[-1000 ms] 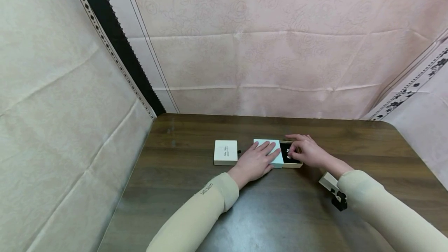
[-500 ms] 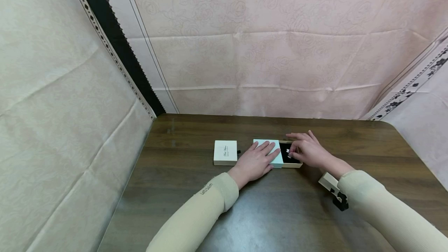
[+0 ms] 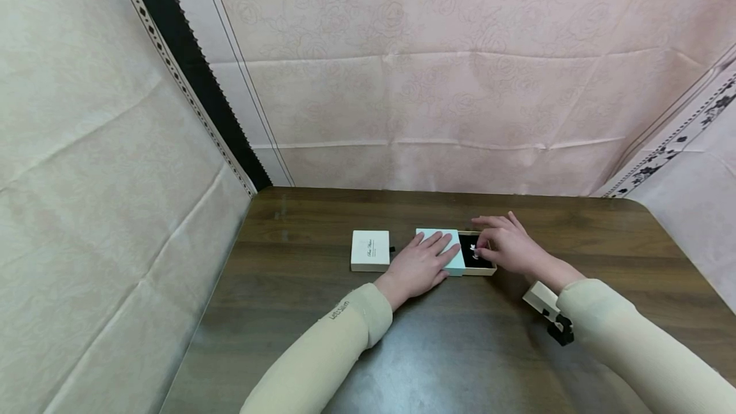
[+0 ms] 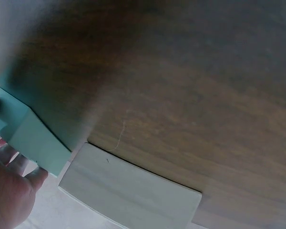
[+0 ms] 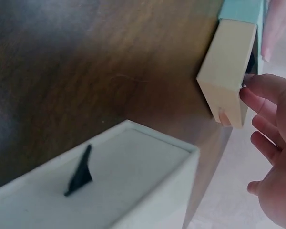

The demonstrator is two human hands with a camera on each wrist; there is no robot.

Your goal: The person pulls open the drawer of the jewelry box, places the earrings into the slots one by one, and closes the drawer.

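From the head view I have a wide stretch of table (image 3: pixel 276 324) on the near side of the boxes and a narrower strip behind, ending at the far edge against patterned cloth (image 3: pixel 431 101). The left hand (image 3: pixel 418 266) lies flat, fingers spread, on the turquoise sleeve (image 3: pixel 459 264); its tray (image 3: pixel 482 271) is drawn out rightward. Thumb and forefinger of the right hand (image 3: pixel 508 253) meet over the black lining, at a small silver piece (image 3: pixel 473 250); I cannot tell whether they pinch it. A printed white box (image 3: pixel 370 251) sits just left of the sleeve.

My left wrist view adds that box's plain side and a loose thread (image 4: pixel 122 134).

My right wrist view hides the silver piece but gives me the tray's end wall and another white box (image 5: pixel 133 162) with a black tab (image 5: pixel 80 175), only partly visible from the head.

I count two hands, one sleeve, one tray, two white boxes.
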